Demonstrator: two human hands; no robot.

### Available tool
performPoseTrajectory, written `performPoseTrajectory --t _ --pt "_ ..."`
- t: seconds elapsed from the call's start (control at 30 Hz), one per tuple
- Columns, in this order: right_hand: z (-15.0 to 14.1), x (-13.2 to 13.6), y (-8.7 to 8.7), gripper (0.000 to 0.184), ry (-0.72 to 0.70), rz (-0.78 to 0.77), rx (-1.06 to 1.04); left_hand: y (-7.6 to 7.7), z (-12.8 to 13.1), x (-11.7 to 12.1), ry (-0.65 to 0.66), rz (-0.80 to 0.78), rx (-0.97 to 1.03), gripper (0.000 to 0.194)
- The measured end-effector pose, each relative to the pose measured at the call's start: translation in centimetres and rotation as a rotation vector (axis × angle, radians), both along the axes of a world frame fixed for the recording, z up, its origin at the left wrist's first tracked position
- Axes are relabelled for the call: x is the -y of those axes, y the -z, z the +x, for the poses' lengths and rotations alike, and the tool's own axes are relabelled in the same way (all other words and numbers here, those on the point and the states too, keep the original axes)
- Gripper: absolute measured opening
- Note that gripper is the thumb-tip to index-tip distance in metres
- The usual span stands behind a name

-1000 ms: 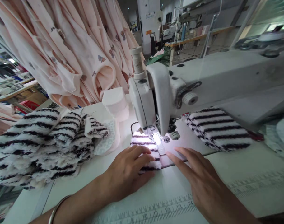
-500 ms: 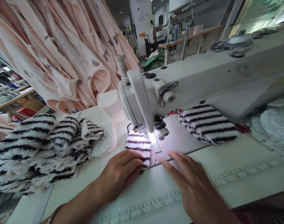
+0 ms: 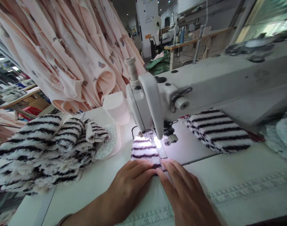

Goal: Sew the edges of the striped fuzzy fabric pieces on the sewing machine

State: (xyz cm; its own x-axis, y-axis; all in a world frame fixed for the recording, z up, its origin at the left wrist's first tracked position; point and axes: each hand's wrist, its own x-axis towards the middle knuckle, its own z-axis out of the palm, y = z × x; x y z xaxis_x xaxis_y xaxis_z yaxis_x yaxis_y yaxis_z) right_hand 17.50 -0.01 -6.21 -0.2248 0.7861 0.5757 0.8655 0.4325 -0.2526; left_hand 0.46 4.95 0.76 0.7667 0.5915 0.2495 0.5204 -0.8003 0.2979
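Observation:
A small piece of fuzzy white fabric with dark stripes lies flat under the lit needle area of the sewing machine. My left hand holds its near edge, fingers together on top and thumb low beside them. At the near right corner of the same piece, my right hand has its thumb and fingertips closed about the edge, almost touching the left fingertips. Just beyond the right fingers is the metal slide plate of the machine bed. The fabric under the fingers is hidden.
A heap of striped fuzzy pieces lies on the left, beside a pale spotted piece. A striped stack sits on the right under the machine arm. Pink garments hang behind. A printed ruler crosses the near tabletop.
My right hand has moved left onto the fabric's near corner, its fingers closing in beside my left hand. My left hand stays on the near edge. The whole view has shifted slightly.

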Motion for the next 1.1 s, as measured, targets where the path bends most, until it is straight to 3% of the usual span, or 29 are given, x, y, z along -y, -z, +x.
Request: performPoseTrajectory --t 0.27,0.57,0.7,0.97,1.1 --pt "1.4 -1.4 -0.4 0.045 -0.042 0.019 0.065 -0.6 1.3 -0.5 -0.045 0.01 -0.059 0.024" --pt "1.1 -4.4 -1.3 0.047 -0.072 0.044 0.048 0.4 0.4 -2.3 -0.071 0.018 -0.15 0.03" --pt "1.5 -5.5 -1.7 0.05 -0.093 0.006 0.081 0.8 0.2 -3.3 -0.087 0.106 -0.132 0.035" --pt "2.2 -5.1 -1.1 0.051 -0.079 -0.011 0.143 1.6 0.1 -4.7 -0.144 0.234 -0.178 0.034" --pt "2.6 -4.5 -0.6 0.052 -0.132 -0.021 0.153 1.9 -0.1 -5.4 -0.135 0.27 -0.143 0.018"
